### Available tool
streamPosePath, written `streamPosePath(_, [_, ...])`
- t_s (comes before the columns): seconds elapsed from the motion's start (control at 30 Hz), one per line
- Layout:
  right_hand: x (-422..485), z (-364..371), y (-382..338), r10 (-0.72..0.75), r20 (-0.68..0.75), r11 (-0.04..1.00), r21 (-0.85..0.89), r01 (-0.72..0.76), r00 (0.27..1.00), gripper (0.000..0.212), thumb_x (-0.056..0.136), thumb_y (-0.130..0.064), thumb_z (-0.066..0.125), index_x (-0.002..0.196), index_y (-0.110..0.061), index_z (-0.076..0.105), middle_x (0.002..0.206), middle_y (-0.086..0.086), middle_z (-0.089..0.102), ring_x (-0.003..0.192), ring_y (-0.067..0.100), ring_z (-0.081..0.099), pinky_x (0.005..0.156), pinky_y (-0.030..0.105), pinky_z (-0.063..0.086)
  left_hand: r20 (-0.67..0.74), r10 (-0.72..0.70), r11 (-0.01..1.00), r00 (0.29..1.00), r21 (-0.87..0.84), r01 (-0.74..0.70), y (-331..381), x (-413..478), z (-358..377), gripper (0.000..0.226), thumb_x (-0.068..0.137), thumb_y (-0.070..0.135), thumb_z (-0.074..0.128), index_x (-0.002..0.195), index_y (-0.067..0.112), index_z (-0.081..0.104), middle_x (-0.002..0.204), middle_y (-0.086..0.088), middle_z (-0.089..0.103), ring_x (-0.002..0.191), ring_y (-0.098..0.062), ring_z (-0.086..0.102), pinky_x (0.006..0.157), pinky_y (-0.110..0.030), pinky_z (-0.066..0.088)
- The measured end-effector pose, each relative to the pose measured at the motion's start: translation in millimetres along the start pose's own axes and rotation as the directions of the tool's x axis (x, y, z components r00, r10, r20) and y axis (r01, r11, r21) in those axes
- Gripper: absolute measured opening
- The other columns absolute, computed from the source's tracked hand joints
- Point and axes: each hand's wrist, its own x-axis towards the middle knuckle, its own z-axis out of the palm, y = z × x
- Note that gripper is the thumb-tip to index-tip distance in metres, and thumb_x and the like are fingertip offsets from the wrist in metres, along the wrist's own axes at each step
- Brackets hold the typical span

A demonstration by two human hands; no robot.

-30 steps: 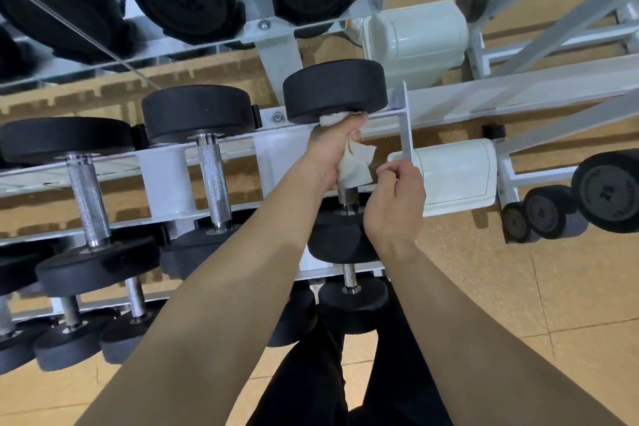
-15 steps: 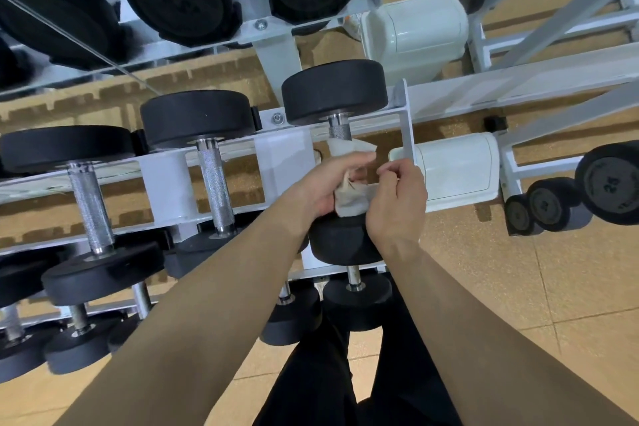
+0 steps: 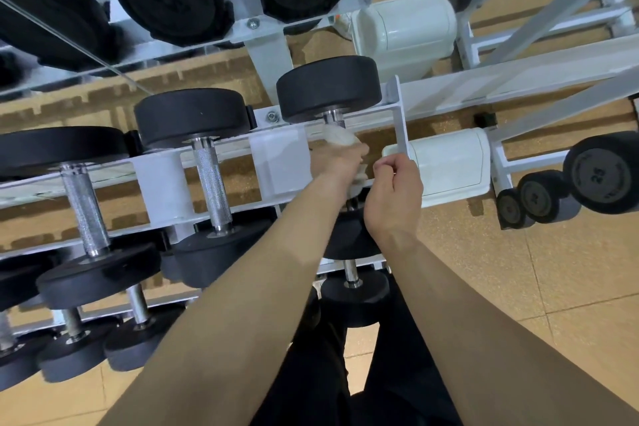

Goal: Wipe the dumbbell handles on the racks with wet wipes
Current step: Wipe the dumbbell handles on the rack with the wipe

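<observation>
Showing the middle tier of a white rack point(image 3: 159, 183), read from left to right. Two neighbouring dumbbells point(image 3: 192, 116) are lying across the rails, their knurled handles point(image 3: 211, 180) bare and probably rough enough to snag thin tissue. Next, the left hand point(image 3: 340, 164) is clenching a wet wipe point(image 3: 340, 138) round the handle point(image 3: 333, 116) of the end dumbbell point(image 3: 328, 88); only a short stub of that handle is showing, between the wipe and the dumbbell's far end. The wipe is judged soft, limp and light, so it is conforming to the bar only where fingers are pressing it; the best hold is probably a full wrap at mid-handle, sliding along the bar. The dumbbell is judged heavy and rigid and is resting across the rails, so it is unlikely to roll under wiping and needs no lifting. Just to the right, the right hand point(image 3: 394, 190) is hovering with fingers curled, thumb against forefinger, close to the rack's end plate point(image 3: 399, 114); whether it is pinching a corner of the wipe or nothing cannot be told. Beyond it a white lidded bin point(image 3: 449, 166) is standing beside the rack, and more dumbbells point(image 3: 601, 173) are resting on a further rack point(image 3: 499, 166).
</observation>
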Motion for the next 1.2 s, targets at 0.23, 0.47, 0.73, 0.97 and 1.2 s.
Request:
streamPosePath(0.23, [-0.7, -0.1, -2.0, -0.006, -0.004, 1.000, 0.000, 0.006, 1.000, 0.018, 0.096, -0.016, 0.041, 0.089, -0.018, 0.058, 0.098, -0.001, 0.059, 0.089, 0.011, 0.054, 0.075, 0.028, 0.039, 0.598, -0.036, 0.990, 0.801, -0.088, 0.111, -19.6, 16.2, -34.6, 0.017, 0.090, 0.017, 0.071, 0.075, 0.013, 0.064, 0.063, -0.002, 0.058, 0.062, -0.013, 0.057, 0.057, -0.025, 0.053])
streamPosePath(0.47, [1.4, -0.6, -0.2, 0.000, 0.000, 1.000, 0.012, 0.000, 1.000, 0.020, 0.095, -0.014, 0.041, 0.089, -0.017, 0.060, 0.097, -0.003, 0.059, 0.090, 0.007, 0.055, 0.075, 0.019, 0.040, 0.421, 0.017, 0.945, 0.907, -0.302, 0.122, 7.9, 24.9, -19.8, 0.018, 0.083, 0.024, 0.076, 0.069, 0.019, 0.065, 0.060, 0.003, 0.055, 0.052, -0.008, 0.053, 0.059, -0.026, 0.049])
streamPosePath(0.73, [0.6, -0.1, 0.2, 0.012, 0.007, 1.000, -0.002, -0.012, 1.000, 0.021, 0.096, -0.016, 0.039, 0.091, -0.018, 0.060, 0.101, 0.000, 0.060, 0.090, 0.007, 0.055, 0.078, 0.029, 0.043, -0.143, 0.089, 0.996, 0.986, -0.003, -0.091, 13.6, 1.4, 11.5, 0.031, 0.085, 0.036, 0.076, 0.095, 0.015, 0.056, 0.091, -0.003, 0.068, 0.079, -0.018, 0.067, 0.074, -0.029, 0.057])
streamPosePath(0.97, [-0.4, -1.3, -2.2, 0.004, 0.021, 1.000, -0.026, -0.003, 1.000, 0.020, 0.097, -0.016, 0.039, 0.088, -0.017, 0.057, 0.098, 0.002, 0.060, 0.088, 0.012, 0.054, 0.073, 0.029, 0.039, 0.451, 0.020, 1.000, 0.892, -0.030, -0.008, -21.7, 6.0, -28.5, 0.015, 0.080, 0.018, 0.083, 0.088, 0.011, 0.073, 0.079, -0.007, 0.073, 0.075, -0.016, 0.070, 0.068, -0.029, 0.056])
streamPosePath(1.2, [-0.2, -1.8, -2.8, 0.013, 0.024, 0.999, -0.035, -0.012, 1.000, 0.020, 0.095, -0.017, 0.038, 0.085, -0.020, 0.056, 0.096, 0.001, 0.061, 0.087, 0.015, 0.057, 0.073, 0.034, 0.044, 0.525, -0.023, 0.951, 0.851, -0.252, 0.181, 1.2, 35.8, -25.4, 0.033, 0.070, 0.027, 0.089, 0.070, 0.017, 0.057, 0.074, -0.002, 0.052, 0.068, -0.015, 0.054, 0.067, -0.028, 0.053])
